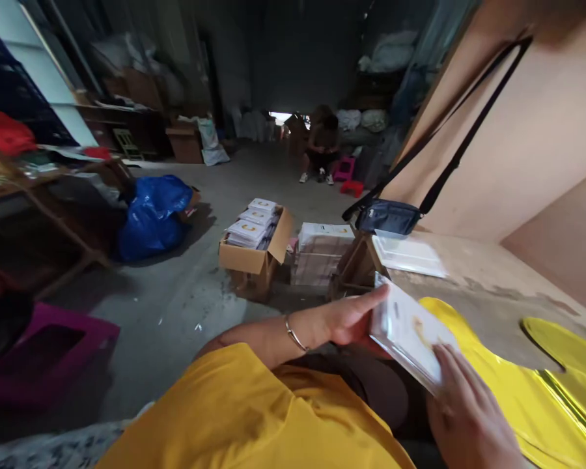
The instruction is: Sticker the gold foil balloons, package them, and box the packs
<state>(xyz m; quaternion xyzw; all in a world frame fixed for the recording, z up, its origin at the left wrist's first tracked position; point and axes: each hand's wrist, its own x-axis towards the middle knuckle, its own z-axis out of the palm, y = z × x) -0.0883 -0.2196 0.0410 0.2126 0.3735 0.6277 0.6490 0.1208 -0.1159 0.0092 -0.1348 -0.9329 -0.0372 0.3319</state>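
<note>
Above my lap is a stack of flat white packets (410,329) in clear wrapping, printed with a yellow picture. My left hand (354,319) grips its left end, thumb on top and the other fingers hidden beneath. At the opposite end my right hand (469,404) is closed on the edge, fingers lying over the top face; its thumb is hidden. Behind the stack, a few clear-wrapped white sheets (410,253) lie on the ledge. Shiny yellow foil pieces (498,378) are spread to the right of my hands.
An open carton (247,260) full of similar packets stands on the floor, beside a tall packet pile (322,254). A black shoulder bag (388,216) hangs by the wall. Leftward are a blue plastic bag (153,218) and purple stool (43,352). Another person (322,143) sits far back.
</note>
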